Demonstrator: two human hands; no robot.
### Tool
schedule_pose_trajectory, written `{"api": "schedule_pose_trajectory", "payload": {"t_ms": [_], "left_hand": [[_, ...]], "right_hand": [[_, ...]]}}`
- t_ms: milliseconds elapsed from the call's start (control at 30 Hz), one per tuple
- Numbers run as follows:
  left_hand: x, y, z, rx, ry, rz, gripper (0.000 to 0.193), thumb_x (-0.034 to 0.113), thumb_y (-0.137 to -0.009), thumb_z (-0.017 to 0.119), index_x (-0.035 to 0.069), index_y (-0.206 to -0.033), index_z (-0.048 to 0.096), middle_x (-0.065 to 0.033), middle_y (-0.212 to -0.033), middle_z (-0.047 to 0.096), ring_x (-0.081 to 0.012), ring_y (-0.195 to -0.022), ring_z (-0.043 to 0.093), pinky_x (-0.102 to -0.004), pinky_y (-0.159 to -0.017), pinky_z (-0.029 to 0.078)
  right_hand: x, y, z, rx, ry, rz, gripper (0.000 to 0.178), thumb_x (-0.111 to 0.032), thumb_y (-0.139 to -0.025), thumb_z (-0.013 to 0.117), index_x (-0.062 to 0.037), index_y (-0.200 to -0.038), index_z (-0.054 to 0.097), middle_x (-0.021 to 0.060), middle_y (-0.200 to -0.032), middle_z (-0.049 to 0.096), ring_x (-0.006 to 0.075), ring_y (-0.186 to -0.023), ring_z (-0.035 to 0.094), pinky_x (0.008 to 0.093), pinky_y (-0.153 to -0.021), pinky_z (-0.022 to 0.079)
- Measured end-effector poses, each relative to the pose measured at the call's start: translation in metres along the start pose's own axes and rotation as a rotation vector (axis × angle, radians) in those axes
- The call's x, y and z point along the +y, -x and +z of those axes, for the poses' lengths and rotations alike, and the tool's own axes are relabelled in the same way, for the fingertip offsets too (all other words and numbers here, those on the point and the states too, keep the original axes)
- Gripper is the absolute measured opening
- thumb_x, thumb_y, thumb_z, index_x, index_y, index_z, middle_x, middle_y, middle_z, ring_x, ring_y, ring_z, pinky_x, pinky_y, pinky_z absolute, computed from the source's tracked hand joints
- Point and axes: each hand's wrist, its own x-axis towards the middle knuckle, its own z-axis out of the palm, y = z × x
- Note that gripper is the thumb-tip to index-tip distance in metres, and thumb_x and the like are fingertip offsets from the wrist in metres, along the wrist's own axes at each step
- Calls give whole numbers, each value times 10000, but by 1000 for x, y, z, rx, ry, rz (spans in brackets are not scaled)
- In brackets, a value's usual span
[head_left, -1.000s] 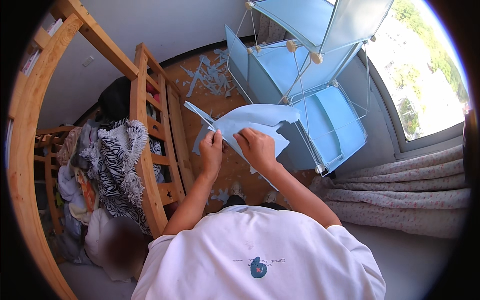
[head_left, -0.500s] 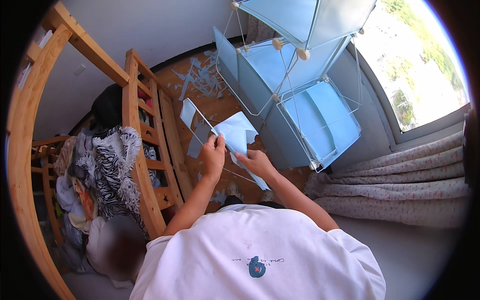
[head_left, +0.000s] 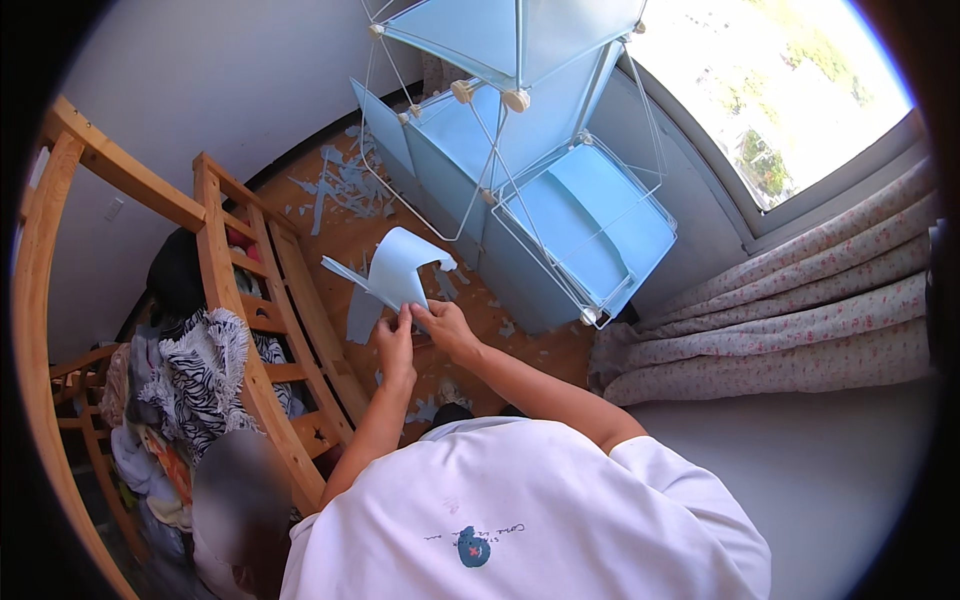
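Note:
Between my two hands is a light blue plastic sheet (head_left: 398, 262), bent over in a curve with a ragged edge on its right. A narrow straight strip (head_left: 345, 272) sticks out from it to the left; whether a wire runs inside I cannot tell. My left hand (head_left: 395, 345) pinches the sheet's near end. Right beside it, my right hand (head_left: 447, 328) grips the same end, thumb toward the left hand. A rack of blue panels on white wire frames (head_left: 520, 190) with cream round connectors stands beyond my hands to the right.
Torn blue scraps (head_left: 345, 185) litter the wooden floor (head_left: 480, 345). A wooden bunk bed (head_left: 225, 265) heaped with clothes and a zebra-patterned cloth (head_left: 205, 360) runs along the left. A blurred person (head_left: 240, 490) is at lower left. A window (head_left: 770, 110) and flowered curtain (head_left: 780, 310) line the right.
My hands have drawn close together at the sheet's near end. The sheet has turned and now curls upward. The whole view has shifted, so the rack appears farther left.

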Motion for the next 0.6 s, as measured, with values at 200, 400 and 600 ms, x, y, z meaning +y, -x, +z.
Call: {"api": "schedule_pose_trajectory", "payload": {"t_ms": [200, 400, 600], "left_hand": [[-8, 5, 3, -10, 29, 17, 274, 240, -925, 476, -30, -939, 526, -79, -812, 586, -159, -646, 621, -293, -561, 520], [-11, -4, 4, 27, -81, 141, 229, 139, -909, 452, -55, -882, 571, -95, -740, 610, -148, -635, 590, -289, -584, 491], [-15, -10, 12, 25, -3, 29, 221, 137, -896, 440, -48, -950, 548, -95, -841, 597, -183, -685, 599, -313, -609, 508]], "right_hand": [[-6, 3, -6, -22, 13, 54, 321, -285, -904, 525, 17, -915, 631, 26, -733, 605, 70, -672, 526, 245, -590, 451], [-9, 2, -12, -51, -14, 90, 334, -342, -888, 553, -19, -852, 628, -13, -745, 565, 48, -668, 477, 216, -597, 410], [-12, -3, -13, -109, -144, 194, 345, -329, -890, 548, 8, -896, 626, 32, -775, 609, 89, -664, 552, 249, -613, 479]]}}
